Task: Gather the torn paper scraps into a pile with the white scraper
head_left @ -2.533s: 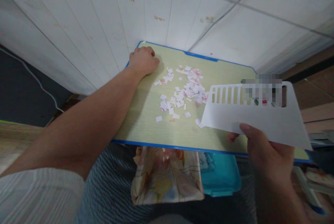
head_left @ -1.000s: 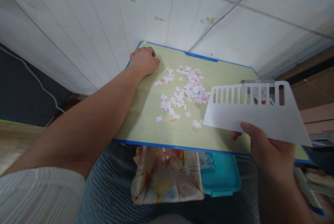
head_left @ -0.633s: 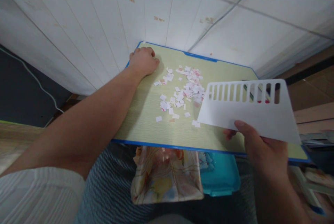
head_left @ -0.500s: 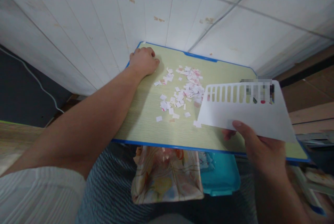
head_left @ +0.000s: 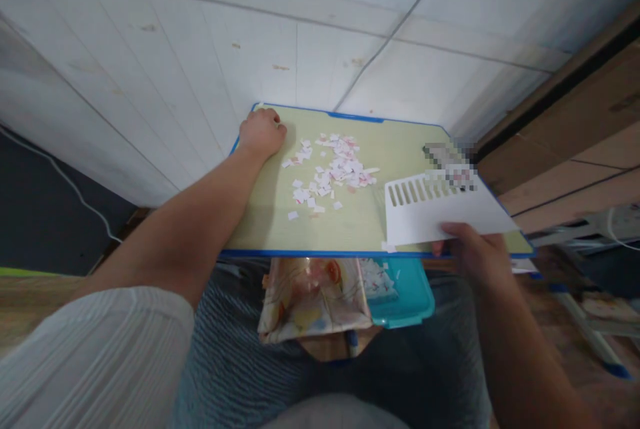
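Observation:
My left hand (head_left: pixel 263 133) rests at the far left corner of a small pale-green tabletop (head_left: pixel 260 225) with a blue rim. Its fingers are curled, and whatever they may hold is hidden. In my right hand (head_left: pixel 475 249) is a stiff white sheet (head_left: pixel 425 222) with a row of slots along its far edge, thumb on top and fingers underneath. The sheet is over the right part of the tabletop. Small cut paper pieces (head_left: pixel 345 162), white and pinkish, lie loosely heaped between my hands. A single scrap (head_left: pixel 389 247) sits at the near edge by the sheet's corner.
A blurred-out object (head_left: pixel 450 162) lies at the tabletop's right, partly behind the sheet. Below the near edge are a patterned fabric-like container (head_left: pixel 315 312) and a turquoise plastic box (head_left: pixel 410 302) holding paper bits. A white panelled wall (head_left: pixel 265 62) with a cable stands behind.
The camera view has shifted, so the tabletop appears further left and smaller. The slotted sheet now sits farther from the paper heap, to its right. My left hand stays at the corner.

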Motion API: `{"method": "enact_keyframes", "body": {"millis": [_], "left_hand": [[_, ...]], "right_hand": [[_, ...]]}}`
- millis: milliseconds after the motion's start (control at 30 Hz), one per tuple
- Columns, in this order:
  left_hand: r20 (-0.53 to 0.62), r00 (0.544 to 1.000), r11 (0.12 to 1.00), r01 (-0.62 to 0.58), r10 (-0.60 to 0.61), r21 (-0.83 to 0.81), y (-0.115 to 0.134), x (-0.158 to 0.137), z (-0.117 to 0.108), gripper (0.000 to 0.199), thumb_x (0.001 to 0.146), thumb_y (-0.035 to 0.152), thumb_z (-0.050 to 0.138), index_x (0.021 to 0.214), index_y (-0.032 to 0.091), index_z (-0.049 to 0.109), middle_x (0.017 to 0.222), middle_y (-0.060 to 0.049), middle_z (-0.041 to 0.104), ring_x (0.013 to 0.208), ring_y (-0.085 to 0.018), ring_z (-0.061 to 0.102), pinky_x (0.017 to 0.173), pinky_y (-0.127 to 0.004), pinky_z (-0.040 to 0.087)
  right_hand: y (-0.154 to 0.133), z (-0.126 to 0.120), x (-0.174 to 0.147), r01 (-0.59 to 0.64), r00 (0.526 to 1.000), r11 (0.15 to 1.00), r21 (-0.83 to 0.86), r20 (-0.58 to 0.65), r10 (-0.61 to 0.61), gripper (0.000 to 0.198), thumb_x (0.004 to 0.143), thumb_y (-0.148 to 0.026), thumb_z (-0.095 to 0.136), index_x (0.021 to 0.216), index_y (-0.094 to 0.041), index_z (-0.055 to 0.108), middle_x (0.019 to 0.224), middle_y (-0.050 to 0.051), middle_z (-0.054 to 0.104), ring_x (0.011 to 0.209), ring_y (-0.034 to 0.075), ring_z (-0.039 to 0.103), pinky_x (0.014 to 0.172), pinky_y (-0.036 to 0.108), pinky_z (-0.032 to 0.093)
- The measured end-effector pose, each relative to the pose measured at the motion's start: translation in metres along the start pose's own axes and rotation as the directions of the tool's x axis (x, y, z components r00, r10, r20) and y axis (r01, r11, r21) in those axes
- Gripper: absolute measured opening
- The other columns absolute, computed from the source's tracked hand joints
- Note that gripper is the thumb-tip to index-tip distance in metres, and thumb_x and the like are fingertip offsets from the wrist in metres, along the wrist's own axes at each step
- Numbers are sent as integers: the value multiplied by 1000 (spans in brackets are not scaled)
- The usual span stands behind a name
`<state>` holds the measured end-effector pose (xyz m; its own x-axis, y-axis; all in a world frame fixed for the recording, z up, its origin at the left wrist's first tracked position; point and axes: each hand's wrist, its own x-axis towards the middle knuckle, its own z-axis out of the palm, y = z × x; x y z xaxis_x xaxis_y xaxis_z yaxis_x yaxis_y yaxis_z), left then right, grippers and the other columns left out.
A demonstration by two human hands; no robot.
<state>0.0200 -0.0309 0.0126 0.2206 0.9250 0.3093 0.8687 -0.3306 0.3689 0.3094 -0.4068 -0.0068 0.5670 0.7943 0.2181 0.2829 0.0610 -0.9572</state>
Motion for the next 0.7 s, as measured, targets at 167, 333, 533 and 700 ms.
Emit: {"method": "enact_keyframes", "body": {"millis": [167,333,533,700], "left_hand": [[-4,1000,999,2,-1,44,-3,-36,-18,43,99,33,61,137,19,76,151,-19,70,146,-42,61,126,-55,47],[29,1000,991,-11,7,132,-27,-104,-43,44,99,40,62,137,22,74,152,-17,71,143,-40,64,123,-55,52],[43,995,977,-96,90,192,-46,-164,-57,41,106,40,53,136,20,73,145,-16,76,138,-36,69,122,-48,54],[35,993,959,-119,114,258,-37,-173,-57,41,109,33,52,138,13,73,141,-19,77,134,-36,70,120,-48,53]], "right_hand": [[1,8,10,-49,996,995,90,75,42,24,81,-39,80,72,-22,66,56,0,66,47,18,60,50,32,55],[6,14,15,-58,993,983,173,109,40,20,76,-36,79,81,-23,65,53,-3,63,45,17,56,47,32,50],[13,20,20,-77,994,961,266,99,52,25,70,-36,79,84,-24,63,56,-3,64,45,17,55,42,32,46],[17,20,23,-86,995,955,283,79,66,31,63,-36,81,86,-24,64,53,-5,62,42,17,52,38,30,44]]}}
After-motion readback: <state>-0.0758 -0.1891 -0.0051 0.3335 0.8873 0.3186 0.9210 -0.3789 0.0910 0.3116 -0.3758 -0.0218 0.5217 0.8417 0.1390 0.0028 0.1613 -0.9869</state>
